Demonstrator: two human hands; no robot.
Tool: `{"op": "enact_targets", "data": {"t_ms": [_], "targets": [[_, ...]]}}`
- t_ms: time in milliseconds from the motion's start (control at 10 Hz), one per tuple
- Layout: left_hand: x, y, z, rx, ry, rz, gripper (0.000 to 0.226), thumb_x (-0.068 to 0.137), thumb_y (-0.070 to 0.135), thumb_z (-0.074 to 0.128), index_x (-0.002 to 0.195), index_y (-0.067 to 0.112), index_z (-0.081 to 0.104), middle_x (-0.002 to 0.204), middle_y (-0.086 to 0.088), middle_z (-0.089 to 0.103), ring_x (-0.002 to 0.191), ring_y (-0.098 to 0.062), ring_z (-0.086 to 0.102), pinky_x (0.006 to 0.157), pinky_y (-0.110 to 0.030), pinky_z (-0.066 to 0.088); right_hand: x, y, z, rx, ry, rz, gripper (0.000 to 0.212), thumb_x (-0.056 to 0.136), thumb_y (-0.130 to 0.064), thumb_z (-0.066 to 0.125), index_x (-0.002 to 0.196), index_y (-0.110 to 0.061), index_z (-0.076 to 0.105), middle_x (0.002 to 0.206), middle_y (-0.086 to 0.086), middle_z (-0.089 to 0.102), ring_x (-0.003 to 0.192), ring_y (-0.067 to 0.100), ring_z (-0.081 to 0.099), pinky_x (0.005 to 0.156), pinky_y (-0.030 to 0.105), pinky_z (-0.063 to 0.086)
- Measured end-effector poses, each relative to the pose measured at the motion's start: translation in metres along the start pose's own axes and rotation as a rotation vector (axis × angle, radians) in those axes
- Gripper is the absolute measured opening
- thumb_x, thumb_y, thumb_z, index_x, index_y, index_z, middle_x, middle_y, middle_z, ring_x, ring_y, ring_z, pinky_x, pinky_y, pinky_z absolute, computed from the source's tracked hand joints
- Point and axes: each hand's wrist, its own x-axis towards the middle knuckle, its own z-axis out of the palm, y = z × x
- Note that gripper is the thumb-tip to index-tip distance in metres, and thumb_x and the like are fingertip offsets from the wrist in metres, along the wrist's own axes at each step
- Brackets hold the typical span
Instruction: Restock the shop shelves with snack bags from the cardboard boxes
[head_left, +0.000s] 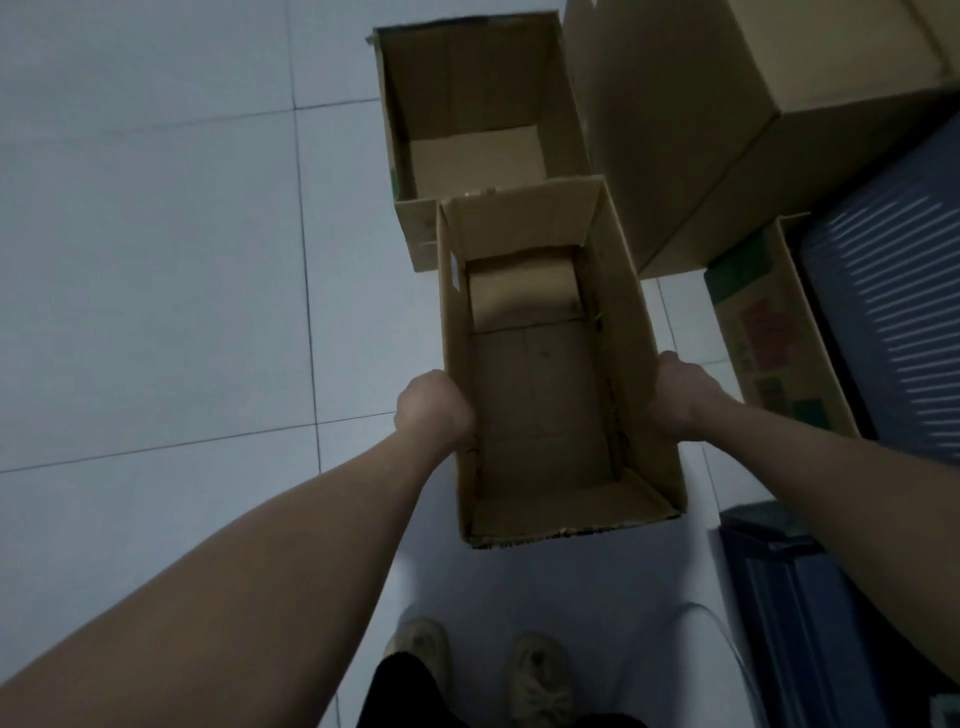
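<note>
Open cardboard box, with no snack bags inside, held lengthwise before the person over the tiled floor. The left hand and right hand grip its opposite long walls, fingers clamped on the cardboard. A second open box stands just beyond.

An open cardboard box is hanging over the floor ahead of the shoes, the left grip sitting on its left wall, the right grip on its right wall. A second open box is standing just behind it, large closed boxes are standing behind and to the right, and another box is sitting right of the right grip
</note>
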Motion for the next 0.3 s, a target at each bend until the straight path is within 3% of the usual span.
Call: {"op": "enact_targets", "data": {"t_ms": [100, 200, 300], "targets": [[0.018, 0.005, 0.017, -0.064, 0.06, 0.017, 0.007, 0.089, 0.002, 0.048, 0.084, 0.008, 0.047, 0.082, -0.006, 0.051, 0.084, -0.023, 0.058, 0.066, -0.026, 0.044, 0.024, 0.0, 0.013, 0.029, 0.069, 0.039, 0.044, 0.092, -0.005, 0.051, 0.131, 0.001, 0.032, 0.118, 0.023, 0.054, 0.103, 0.036, 0.057, 0.07, 0.034, 0.042], [0.032, 0.012, 0.019, -0.134, 0.125, 0.044, 0.008, 0.09, 0.005, 0.05, 0.084, 0.009, 0.047, 0.074, -0.003, 0.048, 0.075, -0.019, 0.051, 0.065, -0.026, 0.042, 0.034, -0.003, 0.012, 0.041, 0.241, 0.064, 0.037, 0.091, 0.0, 0.048, 0.127, 0.001, 0.038, 0.115, 0.024, 0.055, 0.104, 0.038, 0.057, 0.074, 0.038, 0.043], [0.027, 0.018, 0.003, -0.126, 0.092, 0.076, 0.005, 0.091, 0.006, 0.049, 0.088, 0.009, 0.05, 0.091, -0.009, 0.055, 0.09, -0.026, 0.059, 0.069, -0.029, 0.042, 0.025, -0.013, 0.0, 0.021, 0.381, 0.034, 0.028, 0.09, 0.002, 0.047, 0.118, 0.001, 0.046, 0.114, 0.023, 0.055, 0.104, 0.038, 0.056, 0.08, 0.041, 0.047]]}}
